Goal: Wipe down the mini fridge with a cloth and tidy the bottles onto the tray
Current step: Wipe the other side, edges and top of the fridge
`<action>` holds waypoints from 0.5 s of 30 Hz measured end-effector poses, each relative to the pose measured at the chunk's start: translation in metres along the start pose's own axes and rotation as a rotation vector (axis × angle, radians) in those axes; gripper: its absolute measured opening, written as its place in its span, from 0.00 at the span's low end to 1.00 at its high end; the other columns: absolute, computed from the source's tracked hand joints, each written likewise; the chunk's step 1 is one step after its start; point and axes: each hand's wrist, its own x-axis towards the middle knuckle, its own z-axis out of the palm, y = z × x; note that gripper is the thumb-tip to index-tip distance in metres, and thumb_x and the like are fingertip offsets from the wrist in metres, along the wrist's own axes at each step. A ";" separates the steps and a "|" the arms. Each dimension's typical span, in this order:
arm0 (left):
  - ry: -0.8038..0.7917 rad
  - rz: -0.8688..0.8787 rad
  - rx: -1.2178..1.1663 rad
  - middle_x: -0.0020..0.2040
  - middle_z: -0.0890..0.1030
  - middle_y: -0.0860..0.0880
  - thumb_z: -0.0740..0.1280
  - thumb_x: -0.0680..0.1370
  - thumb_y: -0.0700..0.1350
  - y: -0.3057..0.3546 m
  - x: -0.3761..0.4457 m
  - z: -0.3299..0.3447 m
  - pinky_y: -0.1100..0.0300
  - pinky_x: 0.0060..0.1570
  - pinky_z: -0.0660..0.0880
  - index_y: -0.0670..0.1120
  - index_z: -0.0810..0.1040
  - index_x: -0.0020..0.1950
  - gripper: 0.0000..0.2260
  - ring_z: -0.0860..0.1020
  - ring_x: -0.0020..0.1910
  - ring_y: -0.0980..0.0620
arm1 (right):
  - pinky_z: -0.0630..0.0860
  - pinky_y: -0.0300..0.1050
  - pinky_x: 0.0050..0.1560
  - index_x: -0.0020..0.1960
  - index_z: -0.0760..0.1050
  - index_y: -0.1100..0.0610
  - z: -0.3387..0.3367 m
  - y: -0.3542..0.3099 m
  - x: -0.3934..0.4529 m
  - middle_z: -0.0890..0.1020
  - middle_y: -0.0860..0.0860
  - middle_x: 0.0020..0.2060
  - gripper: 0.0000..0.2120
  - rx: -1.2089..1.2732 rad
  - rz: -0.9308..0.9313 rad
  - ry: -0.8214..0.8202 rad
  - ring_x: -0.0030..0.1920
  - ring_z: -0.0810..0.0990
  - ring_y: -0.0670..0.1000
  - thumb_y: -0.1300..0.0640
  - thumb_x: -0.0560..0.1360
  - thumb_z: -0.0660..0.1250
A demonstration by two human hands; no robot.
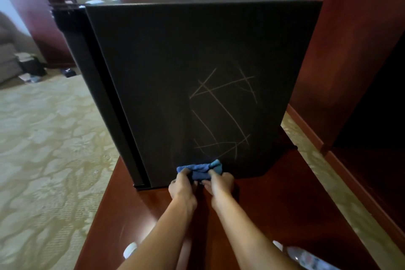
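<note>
The mini fridge [197, 85] is a black box standing upright on a reddish-brown desk [274, 215], one broad dark side turned toward the camera. Pale scratch-like lines cross the lower right part of that side. Its door edge shows as a narrow strip along the left. The cloth [200, 170] is blue, bunched into a small wad and pressed against the bottom edge of the fridge's side, just above the desk. A clear plastic bottle [306, 257] with a white cap lies on its side at the desk's near right edge. Another white cap [130, 250] shows at the near left edge; its bottle is hidden.
</note>
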 end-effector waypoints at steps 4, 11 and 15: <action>-0.016 -0.056 -0.065 0.45 0.80 0.39 0.70 0.76 0.36 0.015 -0.005 -0.003 0.52 0.45 0.80 0.38 0.78 0.54 0.08 0.81 0.41 0.43 | 0.74 0.36 0.22 0.49 0.76 0.68 0.008 -0.009 -0.007 0.80 0.63 0.39 0.04 0.088 0.013 -0.003 0.31 0.79 0.54 0.70 0.74 0.66; -0.064 0.021 -0.151 0.44 0.80 0.40 0.70 0.75 0.33 0.039 -0.022 0.000 0.60 0.40 0.81 0.38 0.77 0.45 0.03 0.82 0.40 0.45 | 0.76 0.34 0.27 0.55 0.75 0.70 0.017 -0.027 -0.021 0.80 0.64 0.44 0.10 0.137 -0.162 -0.080 0.37 0.80 0.55 0.68 0.76 0.67; -0.107 -0.008 -0.145 0.49 0.80 0.40 0.68 0.76 0.33 0.046 -0.026 -0.002 0.63 0.38 0.79 0.37 0.77 0.53 0.07 0.79 0.39 0.47 | 0.75 0.35 0.26 0.51 0.75 0.67 0.019 -0.030 -0.027 0.79 0.60 0.36 0.04 0.180 -0.071 -0.083 0.34 0.79 0.54 0.69 0.76 0.65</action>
